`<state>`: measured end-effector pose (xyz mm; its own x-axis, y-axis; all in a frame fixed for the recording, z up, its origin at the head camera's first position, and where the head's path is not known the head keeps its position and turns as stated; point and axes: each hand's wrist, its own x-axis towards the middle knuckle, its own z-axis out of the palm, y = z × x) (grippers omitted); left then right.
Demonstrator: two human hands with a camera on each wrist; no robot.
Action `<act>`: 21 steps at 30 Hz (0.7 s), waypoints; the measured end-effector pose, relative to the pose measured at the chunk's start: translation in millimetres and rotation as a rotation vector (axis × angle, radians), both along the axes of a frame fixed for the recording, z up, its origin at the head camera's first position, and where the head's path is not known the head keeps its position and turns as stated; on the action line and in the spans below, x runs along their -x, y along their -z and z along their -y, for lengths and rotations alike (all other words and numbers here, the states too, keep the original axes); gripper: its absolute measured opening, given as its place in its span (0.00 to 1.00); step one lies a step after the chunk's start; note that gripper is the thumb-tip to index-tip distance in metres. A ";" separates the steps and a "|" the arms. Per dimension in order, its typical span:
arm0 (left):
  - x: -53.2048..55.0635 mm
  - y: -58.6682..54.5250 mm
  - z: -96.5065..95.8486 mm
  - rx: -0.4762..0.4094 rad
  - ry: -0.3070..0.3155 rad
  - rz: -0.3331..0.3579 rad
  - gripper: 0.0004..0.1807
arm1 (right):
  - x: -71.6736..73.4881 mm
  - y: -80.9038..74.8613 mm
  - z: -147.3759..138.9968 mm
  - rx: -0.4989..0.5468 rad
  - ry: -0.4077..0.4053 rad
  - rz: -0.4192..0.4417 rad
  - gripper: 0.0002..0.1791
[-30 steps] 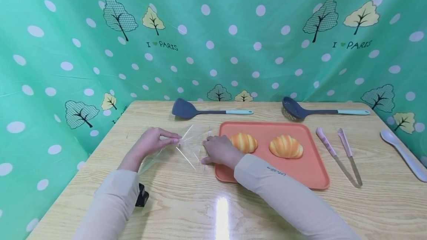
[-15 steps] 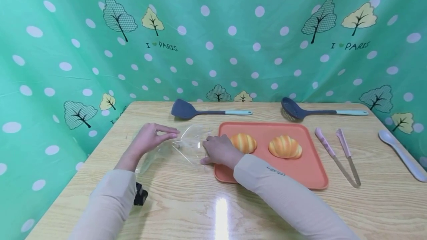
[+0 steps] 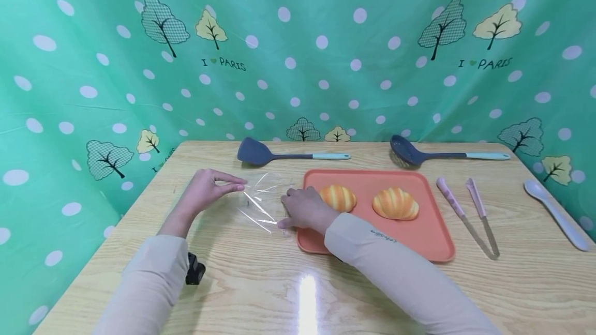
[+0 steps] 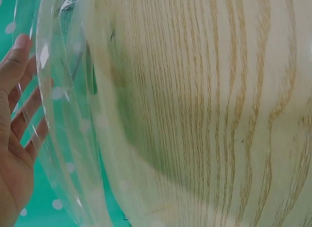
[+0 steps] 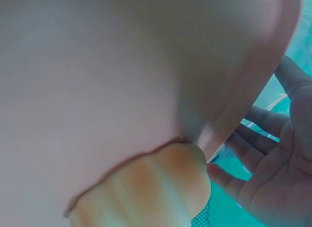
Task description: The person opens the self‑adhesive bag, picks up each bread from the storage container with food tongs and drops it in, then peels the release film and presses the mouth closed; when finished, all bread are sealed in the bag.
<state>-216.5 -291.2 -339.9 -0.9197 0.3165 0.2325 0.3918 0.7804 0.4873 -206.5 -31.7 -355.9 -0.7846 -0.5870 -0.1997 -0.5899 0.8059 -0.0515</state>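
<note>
My left hand [image 3: 205, 190] pinches the left part of a clear plastic bag [image 3: 261, 203] between thumb and fingertips, a little above the table. In the left wrist view, its loose film [image 4: 73, 115] bows out in front of my left hand [image 4: 17, 129]. My right hand [image 3: 304, 208] rests at the bag's right edge, thumb and fingers spread apart on the film. It lies over the left rim of a coral tray [image 3: 419, 242] with two croissants on it. One croissant [image 3: 339, 198] sits right beside that hand; the other croissant [image 3: 396, 203] lies farther right.
Behind the bag lies a dark spatula [image 3: 255, 152]. A dark slotted ladle [image 3: 407, 150] lies behind the tray. Tongs [image 3: 470, 221] with pink handles and a pale spoon [image 3: 556, 216] are to the right. A dotted green curtain [image 3: 298, 56] hangs at the back.
My left hand has shifted slightly left and back, and the film between the hands has gone from gathered to more spread and taut. My right hand stays by the tray's left rim.
</note>
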 end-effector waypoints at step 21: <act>-1.0 -1.4 -1.0 0.035 0.005 0.034 0.08 | 7.6 -15.7 -12.2 0.033 -0.092 -0.109 0.22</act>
<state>-215.5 -290.2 -338.5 -0.9251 0.3285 0.1904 0.3796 0.7951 0.4730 -214.1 -19.5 -340.3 -0.7432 -0.6622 -0.0955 -0.6646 0.7472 -0.0090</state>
